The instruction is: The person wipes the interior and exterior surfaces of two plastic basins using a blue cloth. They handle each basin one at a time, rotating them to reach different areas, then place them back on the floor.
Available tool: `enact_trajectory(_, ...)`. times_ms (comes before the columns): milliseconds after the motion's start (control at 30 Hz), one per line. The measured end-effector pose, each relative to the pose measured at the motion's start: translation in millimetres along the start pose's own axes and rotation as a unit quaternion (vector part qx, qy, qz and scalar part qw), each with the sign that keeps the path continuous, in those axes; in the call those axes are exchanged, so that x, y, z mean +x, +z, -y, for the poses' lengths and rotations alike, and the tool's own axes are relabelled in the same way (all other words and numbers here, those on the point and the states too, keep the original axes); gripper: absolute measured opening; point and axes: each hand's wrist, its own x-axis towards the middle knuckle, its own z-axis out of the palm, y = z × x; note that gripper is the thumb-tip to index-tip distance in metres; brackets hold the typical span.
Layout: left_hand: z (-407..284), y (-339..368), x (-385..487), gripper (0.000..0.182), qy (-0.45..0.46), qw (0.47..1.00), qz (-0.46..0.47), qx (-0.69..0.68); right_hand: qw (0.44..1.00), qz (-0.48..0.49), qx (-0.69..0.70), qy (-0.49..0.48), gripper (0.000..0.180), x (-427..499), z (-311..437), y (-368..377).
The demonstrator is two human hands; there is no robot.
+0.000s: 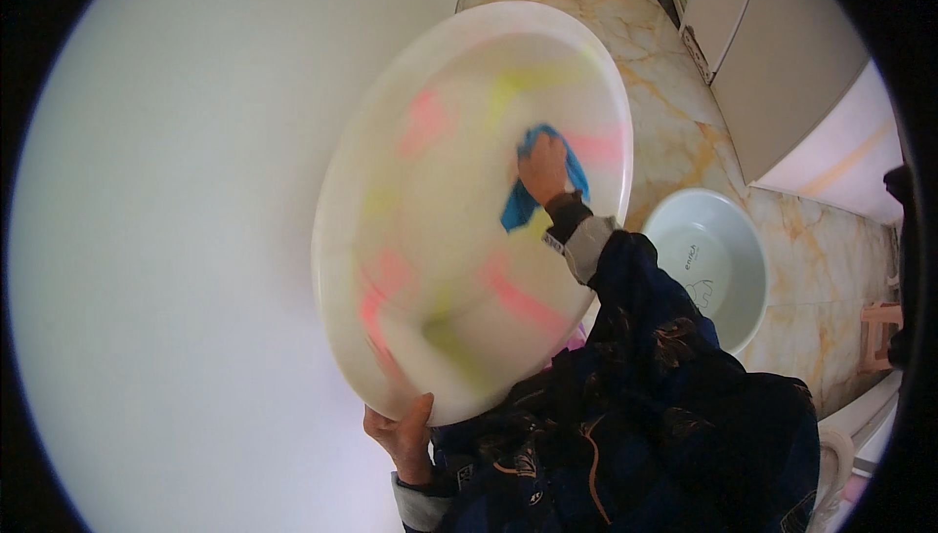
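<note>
A large white plastic basin [454, 188] with blurred pink and yellow-green marks inside is tilted, its hollow facing me. At its lower rim is my left hand [404, 436], the thumb over the edge and the fingers partly hidden behind it. My right hand [544, 168] is closed on a blue cloth [522, 207] and presses it against the inner surface, towards the right side. One end of the cloth hangs below the hand. The basin is motion-blurred.
A pale round basin [722, 262] with writing and an animal drawing stands on the marble-patterned floor [799, 269] at the right. Beyond it are a light cabinet [791, 57] and a pink stool [877, 335]. A white wall [176, 240] fills the left.
</note>
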Motion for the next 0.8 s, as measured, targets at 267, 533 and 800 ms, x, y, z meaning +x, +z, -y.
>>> enact_trajectory(267,-19,21,-36,0.049,0.009,1.0,0.004,0.024,0.8,0.507,0.239,-0.212,0.03,-177,50,-41)
enact_trajectory(533,-20,20,-34,0.051,0.033,0.999,0.016,0.019,0.533,0.325,0.781,-0.006,0.031,-68,169,-164)
enact_trajectory(800,-8,17,-26,0.048,0.089,0.996,0.019,0.012,0.778,0.312,0.478,-0.263,0.06,-184,171,-216)
